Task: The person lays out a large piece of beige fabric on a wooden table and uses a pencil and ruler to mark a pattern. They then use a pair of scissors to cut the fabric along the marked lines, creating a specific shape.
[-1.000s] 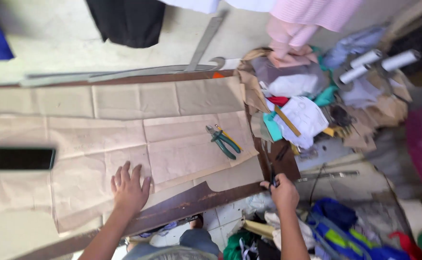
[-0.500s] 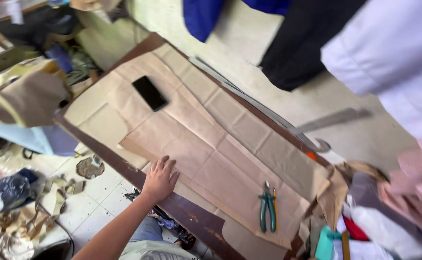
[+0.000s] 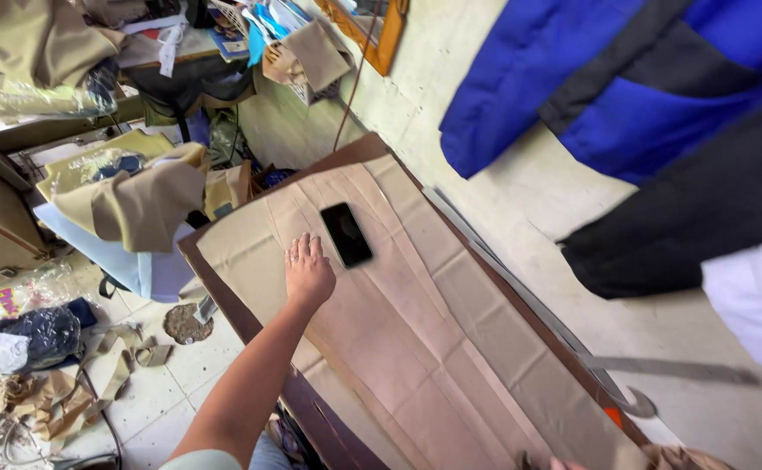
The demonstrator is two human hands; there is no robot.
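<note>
Cluttered tailoring workshop: a long brown wooden table [image 3: 250, 326] carries flat tan paper pattern sheets [image 3: 416, 322]. Left hand [image 3: 308, 271] presses palm-down on the paper, grip wide with fingers spread, holding nothing, just beside a black rectangular smartphone [image 3: 346, 233]. Right hand [image 3: 562, 464] barely shows at the bottom edge; its grip cannot be told.

One dark-screened phone [image 3: 346, 233], black and rectangular, lies flat on tan paper pattern pieces [image 3: 416, 331], screen unlit.
</note>
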